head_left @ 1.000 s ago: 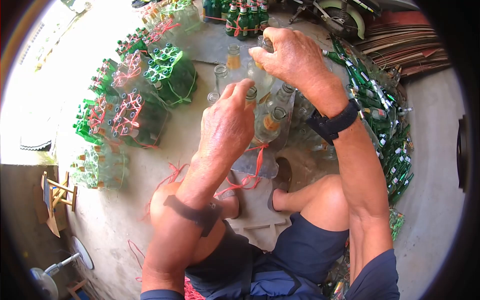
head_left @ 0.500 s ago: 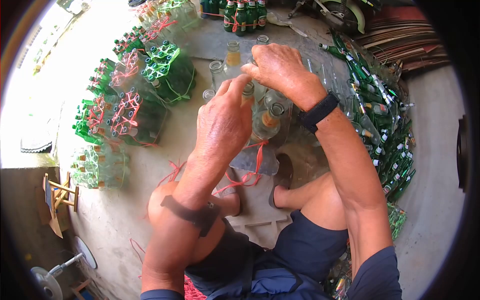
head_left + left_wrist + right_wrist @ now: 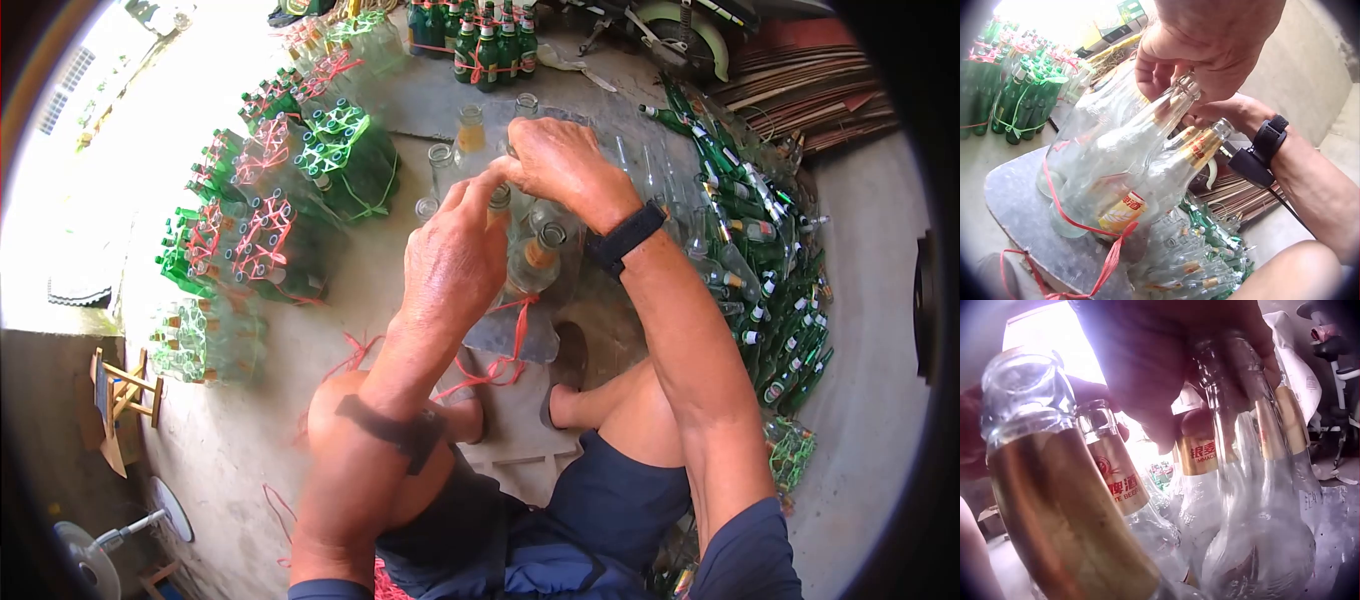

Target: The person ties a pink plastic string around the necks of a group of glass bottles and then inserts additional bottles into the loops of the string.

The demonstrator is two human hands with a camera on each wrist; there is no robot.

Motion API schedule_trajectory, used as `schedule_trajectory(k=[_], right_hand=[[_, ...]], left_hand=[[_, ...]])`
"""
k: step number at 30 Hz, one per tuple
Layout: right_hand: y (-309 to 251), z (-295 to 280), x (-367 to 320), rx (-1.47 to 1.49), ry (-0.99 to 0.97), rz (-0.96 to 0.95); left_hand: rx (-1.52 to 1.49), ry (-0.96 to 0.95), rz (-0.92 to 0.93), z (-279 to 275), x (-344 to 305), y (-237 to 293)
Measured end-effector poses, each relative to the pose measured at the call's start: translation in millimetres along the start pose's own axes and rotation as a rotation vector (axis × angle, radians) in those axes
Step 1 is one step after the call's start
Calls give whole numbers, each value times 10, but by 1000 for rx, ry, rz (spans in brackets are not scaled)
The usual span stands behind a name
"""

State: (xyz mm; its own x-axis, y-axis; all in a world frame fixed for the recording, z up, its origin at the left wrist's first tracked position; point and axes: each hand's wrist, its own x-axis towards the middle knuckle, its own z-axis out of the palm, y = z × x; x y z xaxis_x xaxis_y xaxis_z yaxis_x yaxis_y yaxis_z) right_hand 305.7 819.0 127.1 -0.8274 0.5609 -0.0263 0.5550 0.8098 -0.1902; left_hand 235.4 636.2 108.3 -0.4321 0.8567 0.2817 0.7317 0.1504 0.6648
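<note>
Clear glass bottles with gold neck labels stand upright in a cluster [image 3: 537,262] [image 3: 1119,169] on a grey board [image 3: 520,335] [image 3: 1022,194]. Red string [image 3: 1109,256] circles their lower part, a loose end trailing off the board's edge. My left hand [image 3: 455,260] [image 3: 1210,44] reaches over the near left side, fingers curled round a bottle neck [image 3: 1188,87]. From the right, my right hand [image 3: 570,172] [image 3: 1141,356] bends down over the necks, its fingers around one neck [image 3: 1229,394]. The hands meet above the cluster; many fingertips are hidden.
Tied bundles of green and clear bottles [image 3: 262,235] stand at left and back. Loose bottles [image 3: 765,250] lie heaped at right. A motorcycle wheel [image 3: 690,40] and stacked strips [image 3: 815,85] are at the back right; a fan [image 3: 170,508] and small stool [image 3: 130,390] at lower left.
My right hand has moved from the back of the cluster down towards my left hand, and the two now meet. My left hand has shifted only slightly.
</note>
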Motion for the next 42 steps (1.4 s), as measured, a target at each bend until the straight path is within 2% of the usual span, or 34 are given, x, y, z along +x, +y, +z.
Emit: schedule_trajectory(k=[5, 7, 19, 24, 26, 28, 29, 31, 34, 38, 39, 41, 42], right_hand=[[6, -36, -68, 47, 36, -7], [-15, -42, -54, 44, 37, -9], [32, 106, -23, 53, 108, -30], [33, 114, -82, -2, 148, -46], [27, 63, -149, -1, 193, -68], [24, -47, -262, 12, 330, -203], [39, -115, -337, 8, 326, -203], [24, -305, -532, -26, 486, -263], [-104, -555, -1060, 43, 357, -211], [-335, -635, -1838, 189, 62, -144], [-421, -659, -1997, 186, 59, -148], [-580, -701, -2296, 277, -120, -54], [-662, -675, -2433, 275, -125, -57]], left_hand=[[-24, -10, -9, 2, -1, -28], [-14, 45, 45, 19, 3, -49], [2, -6, 7, 5, 20, -44], [46, 10, 62, 37, 12, -86], [52, -12, 29, 25, 15, -68], [46, 15, 47, 39, 18, -87], [41, 16, 46, 43, 21, -92], [49, 2, 39, 39, 25, -104], [43, 37, 84, 73, 27, -149], [20, 18, 36, 60, 20, -116], [17, 13, 45, 58, 17, -118], [10, 7, 51, 54, 3, -110], [6, 2, 47, 44, -10, -107]])
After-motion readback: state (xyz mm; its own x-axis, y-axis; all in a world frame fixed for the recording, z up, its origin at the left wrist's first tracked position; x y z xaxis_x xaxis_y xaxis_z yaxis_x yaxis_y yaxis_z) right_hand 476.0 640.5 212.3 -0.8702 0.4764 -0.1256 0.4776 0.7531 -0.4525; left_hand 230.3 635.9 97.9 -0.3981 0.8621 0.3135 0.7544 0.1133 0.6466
